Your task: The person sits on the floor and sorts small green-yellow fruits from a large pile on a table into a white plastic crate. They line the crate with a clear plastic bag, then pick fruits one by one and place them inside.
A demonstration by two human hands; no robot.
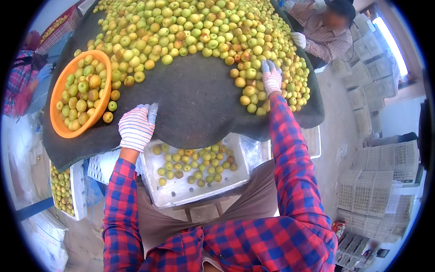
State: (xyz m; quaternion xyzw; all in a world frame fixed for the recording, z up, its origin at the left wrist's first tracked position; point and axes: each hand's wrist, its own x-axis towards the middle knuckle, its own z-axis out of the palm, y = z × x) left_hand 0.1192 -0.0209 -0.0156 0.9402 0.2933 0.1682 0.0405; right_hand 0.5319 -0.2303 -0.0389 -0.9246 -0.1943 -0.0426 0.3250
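Note:
My left hand [137,127], in a striped white glove with grey-blue fingertips, rests at the front edge of the dark cloth [190,95] covering the table. Its fingers are bent, and whether anything is in them is hidden. Gloved the same way, my right hand [272,78] lies palm down over the right arm of a large heap of yellow-green fruits [190,27], which look like jujubes. Two of its fingers are spread over the fruits. An orange plastic basket [56,114], filled with the same fruit, leans tilted left of my left hand.
Below the table edge, before my lap, sits a white crate [200,200] with scattered fruits. Another fruit-filled crate [80,195] stands at lower left. A co-worker [326,37] with white gloves is across at right; another person [25,74] is at left. Stacked plastic crates [367,190] line the right.

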